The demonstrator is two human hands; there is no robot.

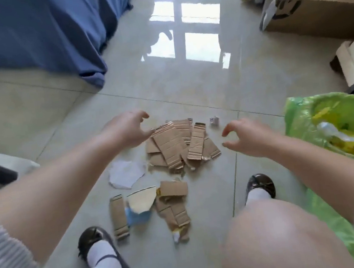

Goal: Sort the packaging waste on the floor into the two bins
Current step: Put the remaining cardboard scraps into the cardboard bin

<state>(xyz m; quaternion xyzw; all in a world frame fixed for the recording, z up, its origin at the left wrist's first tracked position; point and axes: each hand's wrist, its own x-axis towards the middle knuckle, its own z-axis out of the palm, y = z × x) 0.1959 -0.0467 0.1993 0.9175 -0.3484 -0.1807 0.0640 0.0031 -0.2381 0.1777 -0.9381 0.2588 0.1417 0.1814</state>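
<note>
A heap of torn cardboard pieces (180, 147) lies on the tiled floor (57, 118). The left hand (126, 129) hovers at the heap's left edge, the right hand (246, 136) just right of it, both empty with loosely curled fingers. A green plastic bag (333, 131) sits further right of the heap.

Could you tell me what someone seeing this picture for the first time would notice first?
Probably the left hand and right hand, both empty, reaching over a pile of torn cardboard pieces on the glossy tiled floor. A bright green plastic bag lies to the right, and a blue bedcover hangs at upper left.
</note>
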